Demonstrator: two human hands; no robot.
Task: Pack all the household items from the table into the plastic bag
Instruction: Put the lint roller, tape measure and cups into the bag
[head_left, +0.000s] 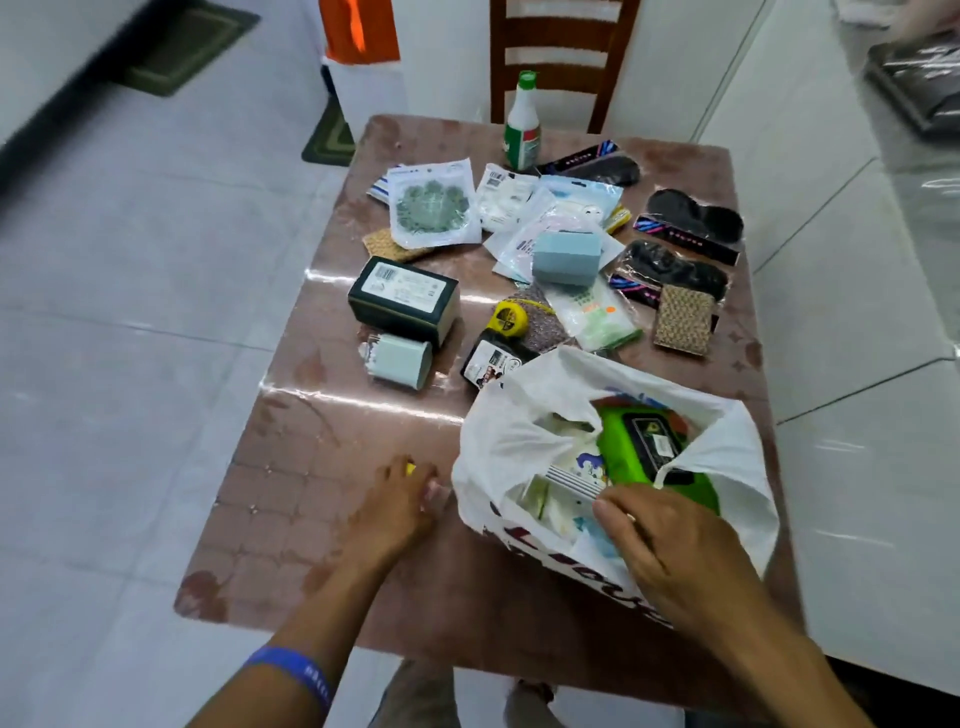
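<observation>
On the reddish-brown glossy table (322, 519), the left hand (400, 499) curled around a small yellow object (411, 468) just left of the white plastic bag (498, 431). The right hand (670, 545) reached into the bag's near side, its grip hidden. Unpacked packets lay farther away, including a dark green rectangular box (402, 300).

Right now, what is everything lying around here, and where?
plastic bag: one, white, near right of table, open
green pack: one, inside bag
table: one, brown
dark box: one, table middle-left
pale cylinder holder: one, lying in front of dark box
tape measure: one, yellow, table centre
blue block: one, on sealed packets
bottle: one, white with green cap, far edge
black insole packs: three, far right
woven pads: two, tan
chair: one, brown, behind table
left hand: closed on something yellow
right hand: at bag mouth
</observation>
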